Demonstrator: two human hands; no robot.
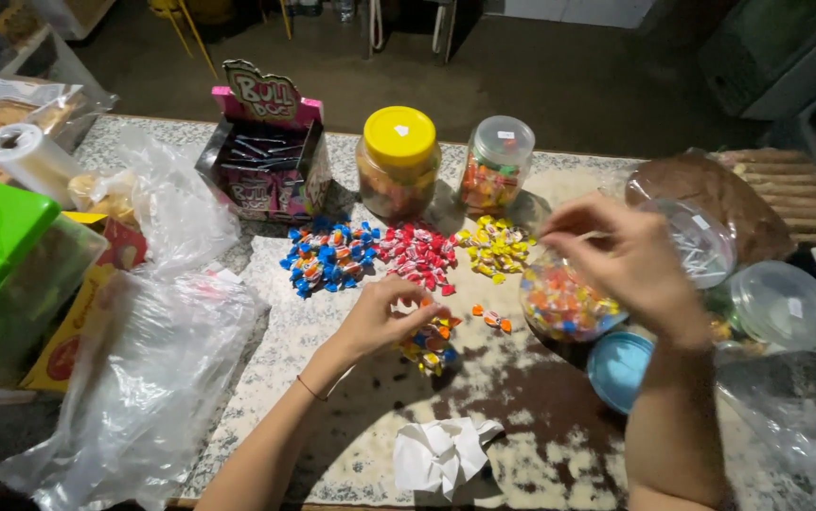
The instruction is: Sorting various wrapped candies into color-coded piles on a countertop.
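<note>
My left hand point(381, 317) rests on the stone counter point(351, 445) with its fingers curled over a small mixed heap of wrapped candies point(434, 343). My right hand point(628, 263) hovers over an open clear jar of colourful candies point(562, 305), fingers pinched; whether it holds a candy I cannot tell. Sorted piles lie beyond: blue candies point(330, 255), red candies point(419, 254) and yellow candies point(495, 246). Two orange candies point(491, 317) lie loose between the heap and the jar.
A yellow-lidded jar point(399, 161), a clear-lidded jar point(496, 166) and a pink display box point(266, 151) stand at the back. Clear plastic bags point(152, 369) and a green-lidded box point(1, 255) crowd the left. A blue lid point(618, 367), clear lids point(785, 305) and crumpled paper point(441, 454) lie near.
</note>
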